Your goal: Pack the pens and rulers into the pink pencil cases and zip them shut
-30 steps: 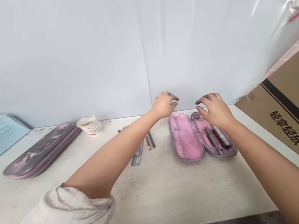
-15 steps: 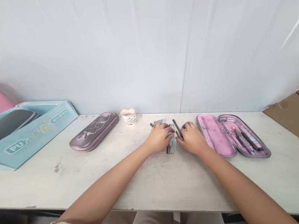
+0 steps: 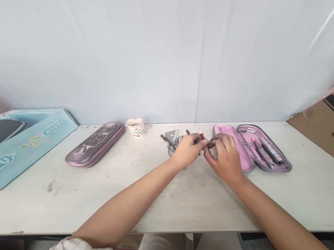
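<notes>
The left grip [image 3: 186,151] and right grip [image 3: 225,157] were curled shut, fingertips meeting on a red pencil [image 3: 202,136], its long axis running toward the wall [image 3: 103,46].

left hand [image 3: 187,151] and right hand [image 3: 224,159] pinch a red pencil [image 3: 202,136]

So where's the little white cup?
In the head view, the white cup sits near the back edge of the table, just right of the closed pencil case.
</notes>
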{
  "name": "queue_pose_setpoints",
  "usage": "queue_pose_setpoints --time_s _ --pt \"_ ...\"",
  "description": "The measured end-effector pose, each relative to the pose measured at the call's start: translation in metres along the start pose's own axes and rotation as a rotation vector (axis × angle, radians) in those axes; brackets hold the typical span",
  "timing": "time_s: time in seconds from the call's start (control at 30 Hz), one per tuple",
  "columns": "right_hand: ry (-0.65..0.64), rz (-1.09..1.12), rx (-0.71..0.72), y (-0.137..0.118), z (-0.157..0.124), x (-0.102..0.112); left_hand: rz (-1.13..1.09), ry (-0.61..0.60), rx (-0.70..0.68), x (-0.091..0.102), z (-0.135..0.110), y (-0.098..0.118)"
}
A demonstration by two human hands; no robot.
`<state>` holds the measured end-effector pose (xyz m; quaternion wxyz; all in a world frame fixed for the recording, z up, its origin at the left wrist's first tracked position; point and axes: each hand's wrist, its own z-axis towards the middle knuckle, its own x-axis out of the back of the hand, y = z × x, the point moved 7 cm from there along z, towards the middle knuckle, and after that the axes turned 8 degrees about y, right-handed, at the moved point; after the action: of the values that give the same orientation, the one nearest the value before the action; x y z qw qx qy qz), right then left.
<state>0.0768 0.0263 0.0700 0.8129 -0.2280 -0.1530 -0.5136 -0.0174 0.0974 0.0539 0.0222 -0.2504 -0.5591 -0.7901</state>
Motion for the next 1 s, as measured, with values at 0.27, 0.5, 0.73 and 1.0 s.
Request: queue_pose_setpoints --time_s 0.27,0.5,0.73,1.0 --pt "0.016 -0.122 -0.129 0.091 -0.024 0.050 -0.080 -0.184 -0.046 -0.096 0.025 0.036" --pt "-0.027 -0.452 -0.359 0.187 -0.049 0.083 0.615 -0.235 -0.431 -0.186 0.033 0.057" --pt "-0.189 -0.511 -0.447 0.208 -0.059 0.071 0.776 -0.269 -0.496 -0.218 0.030 0.044" --pt "-0.167 -0.551 -0.382 0.210 -0.064 0.074 0.706 -0.196 -0.491 -0.196 0.006 0.050"
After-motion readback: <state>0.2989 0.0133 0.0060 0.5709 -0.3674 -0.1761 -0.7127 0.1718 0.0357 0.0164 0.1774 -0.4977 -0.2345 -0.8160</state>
